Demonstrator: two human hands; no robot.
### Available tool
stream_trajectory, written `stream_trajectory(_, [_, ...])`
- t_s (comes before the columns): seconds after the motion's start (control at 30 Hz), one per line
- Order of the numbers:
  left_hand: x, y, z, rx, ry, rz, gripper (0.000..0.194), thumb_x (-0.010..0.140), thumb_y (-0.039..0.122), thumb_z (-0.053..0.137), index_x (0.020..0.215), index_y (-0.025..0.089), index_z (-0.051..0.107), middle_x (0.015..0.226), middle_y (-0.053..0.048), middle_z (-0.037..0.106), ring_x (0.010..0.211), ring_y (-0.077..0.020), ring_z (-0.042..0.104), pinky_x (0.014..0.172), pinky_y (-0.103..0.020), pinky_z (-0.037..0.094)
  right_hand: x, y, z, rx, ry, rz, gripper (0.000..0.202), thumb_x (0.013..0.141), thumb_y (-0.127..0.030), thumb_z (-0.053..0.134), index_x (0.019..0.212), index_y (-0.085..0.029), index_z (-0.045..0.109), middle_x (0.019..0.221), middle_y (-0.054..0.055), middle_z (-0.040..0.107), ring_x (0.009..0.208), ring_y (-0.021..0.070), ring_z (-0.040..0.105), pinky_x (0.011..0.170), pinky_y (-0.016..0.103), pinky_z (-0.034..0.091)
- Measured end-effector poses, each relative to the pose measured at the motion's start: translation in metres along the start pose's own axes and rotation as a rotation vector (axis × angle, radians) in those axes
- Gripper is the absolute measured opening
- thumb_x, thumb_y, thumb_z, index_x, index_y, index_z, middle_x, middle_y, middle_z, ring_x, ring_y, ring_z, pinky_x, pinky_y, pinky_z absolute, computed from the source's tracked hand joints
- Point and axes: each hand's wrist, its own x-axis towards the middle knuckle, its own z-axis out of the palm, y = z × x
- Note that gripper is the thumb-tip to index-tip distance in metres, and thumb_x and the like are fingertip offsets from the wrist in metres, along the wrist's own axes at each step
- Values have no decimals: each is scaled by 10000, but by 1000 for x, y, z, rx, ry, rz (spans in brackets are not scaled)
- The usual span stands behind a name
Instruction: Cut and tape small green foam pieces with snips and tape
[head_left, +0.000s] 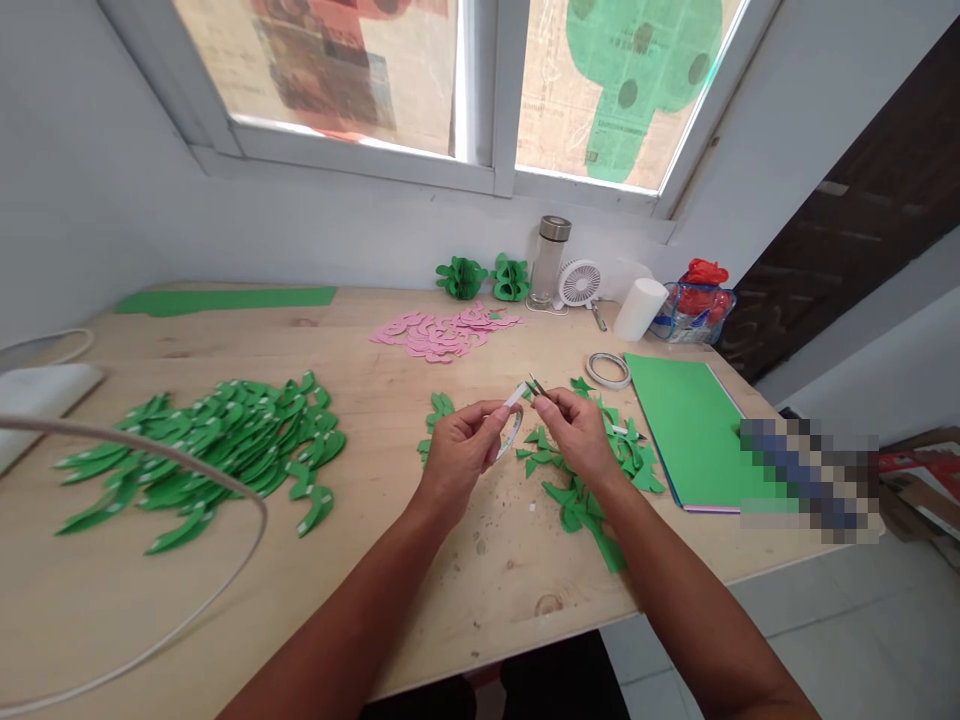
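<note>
My left hand [466, 450] is closed on a roll of white tape [512, 437], whose ring hangs below the fingers. A short white strip of tape [517, 394] sticks out past the fingertips towards the right. Pinched in my right hand [576, 430] is a thin dark pointed tool [537, 387]; its kind is mostly hidden by the fingers. A bit of green shows at its tip, close to the strip's end. Green paper scraps [574, 500] lie under and around my right hand. Several small green cut pieces [441, 405] rest just beyond my left hand.
At left lies a heap of green paper pieces with white tabs [217, 450], crossed by a pale cable [187, 465]. Pink cutouts [442, 335], a bottle [550, 265], a fan [580, 284], and a white cylinder [640, 310] are behind. A tape roll [608, 371] lies near green sheets [690, 430].
</note>
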Motion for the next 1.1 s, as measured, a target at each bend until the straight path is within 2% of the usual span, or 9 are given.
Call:
stream_trajectory(0.7, [1,-2,-3,57,-60,19,341,749,424,639,927,142,711,399,87,322,383,-52,258,406,-203,188,-3,-3,1,68,-83,-52,333,838,-441,529,877,-147,681,560,-52,377,509,85,317,477,233,232])
stream_trajectory(1.1, [3,-4,-4,53,-71,25,328,759,412,638,934,145,710,404,85,327,389,-55,274,407,-203,207,-4,-5,1,56,-96,-62,366,855,-456,504,897,-150,702,581,-42,394,535,92,337,491,233,249])
